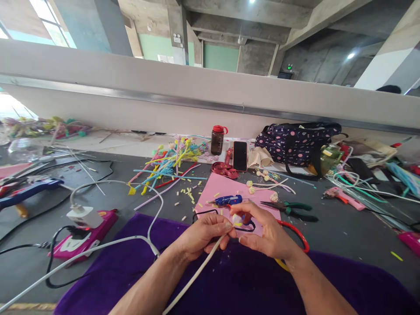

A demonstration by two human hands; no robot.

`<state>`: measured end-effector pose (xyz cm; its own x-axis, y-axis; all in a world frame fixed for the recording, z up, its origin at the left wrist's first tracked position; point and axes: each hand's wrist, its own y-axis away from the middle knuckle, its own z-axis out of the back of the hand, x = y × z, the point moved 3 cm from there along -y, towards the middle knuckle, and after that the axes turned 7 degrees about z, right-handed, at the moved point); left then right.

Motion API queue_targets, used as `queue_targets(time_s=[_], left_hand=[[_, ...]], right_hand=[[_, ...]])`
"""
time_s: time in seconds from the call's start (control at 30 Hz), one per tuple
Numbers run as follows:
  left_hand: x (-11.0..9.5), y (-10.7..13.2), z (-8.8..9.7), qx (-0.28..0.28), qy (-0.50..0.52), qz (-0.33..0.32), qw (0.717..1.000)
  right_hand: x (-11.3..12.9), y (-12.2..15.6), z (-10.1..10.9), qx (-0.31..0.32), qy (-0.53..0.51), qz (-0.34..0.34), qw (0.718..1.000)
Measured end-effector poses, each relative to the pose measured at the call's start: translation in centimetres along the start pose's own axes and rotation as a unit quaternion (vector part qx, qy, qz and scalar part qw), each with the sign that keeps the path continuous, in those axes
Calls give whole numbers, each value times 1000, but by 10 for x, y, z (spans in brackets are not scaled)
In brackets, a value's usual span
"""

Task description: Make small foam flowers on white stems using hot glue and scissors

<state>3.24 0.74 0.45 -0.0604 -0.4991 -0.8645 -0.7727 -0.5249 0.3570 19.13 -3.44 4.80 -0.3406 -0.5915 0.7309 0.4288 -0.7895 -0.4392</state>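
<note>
My left hand (205,234) is closed round the top of a long white stick (193,278) that runs down toward me. My right hand (262,232) is closed in a pinch on a small pale piece (236,218) at the stick's tip, right beside the left fingers. Both hands hover over a purple cloth (131,271) at the table's near edge. Just beyond them lies a pink sheet (226,188) with a blue glue gun (228,200) on it. Red-handled scissors (300,236) lie partly hidden under my right hand.
Green-handled pliers (292,209) lie right of the pink sheet. A heap of coloured pipe cleaners (170,164), a dark bottle (217,140), a phone (239,155) and a spotted bag (295,142) stand behind. A pink device (83,236) with white cable lies left.
</note>
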Motion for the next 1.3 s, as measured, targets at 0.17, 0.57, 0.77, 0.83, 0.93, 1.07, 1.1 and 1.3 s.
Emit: queue_targets(time_s=[0.17,0.57,0.77,0.83,0.93,1.07,1.1,1.3], left_hand=[[0,1,-2,2,-34,2,999],[-1,4,-5,18,-55,-13,998],[0,4,-5,19,-45,-3,999],[0,3,-4,15,-38,-5,999],[-1,2,-2,4,-4,-19,1000],[-2,0,2,2,53,-33,998],[-1,-1,2,1,66,-34,997],[1,-3,9,-43,102,-71,991]], right_hand=[[0,-1,-3,3,18,14,1000],[5,-3,-3,15,-9,36,999],[4,-2,-3,13,-25,29,999],[3,-1,-2,2,-25,17,1000],[-1,0,0,-38,-55,-4,998],[-14,2,3,-119,-114,-64,984],[-18,3,3,-132,-125,-85,980],[-26,2,-18,-89,-158,-151,972]])
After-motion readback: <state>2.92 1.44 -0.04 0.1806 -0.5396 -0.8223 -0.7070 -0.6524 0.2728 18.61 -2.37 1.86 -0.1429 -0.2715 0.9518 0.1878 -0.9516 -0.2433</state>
